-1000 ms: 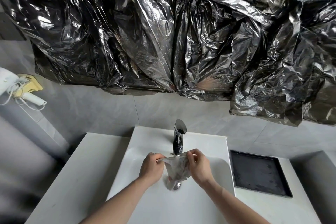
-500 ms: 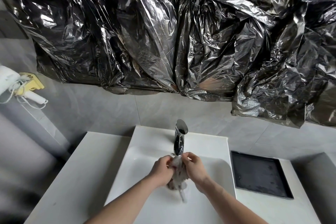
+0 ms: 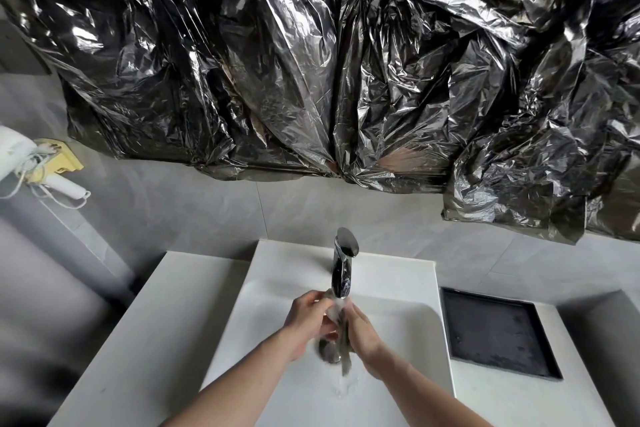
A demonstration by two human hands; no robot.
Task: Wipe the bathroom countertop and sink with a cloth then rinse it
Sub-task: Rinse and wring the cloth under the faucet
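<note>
White sink (image 3: pixel 408 319), wet cloth (image 3: pixel 341 329) inside.

The wet grey cloth (image 3: pixel 337 322) is bunched vertically under the chrome faucet (image 3: pixel 343 262), over the white sink (image 3: pixel 398 326). Water runs over it. The white tabletop (image 3: pixel 162 322) flanks the sink.

A white sink (image 3: pixel 277 288) is set in a white tabletop (image 3: pixel 138 340). The faucet (image 3: pixel 342 263) is finished in dark, mirror-bright chrome. A black tray (image 3: pixel 498 333) is seen, and crinkled silver-black foil (image 3: pixel 311 62). The wall (image 3: pixel 207 211) is tiled grey. A white hairdryer (image 3: pixel 20 156) is hung on a yellow holder (image 3: pixel 65 159).
</note>
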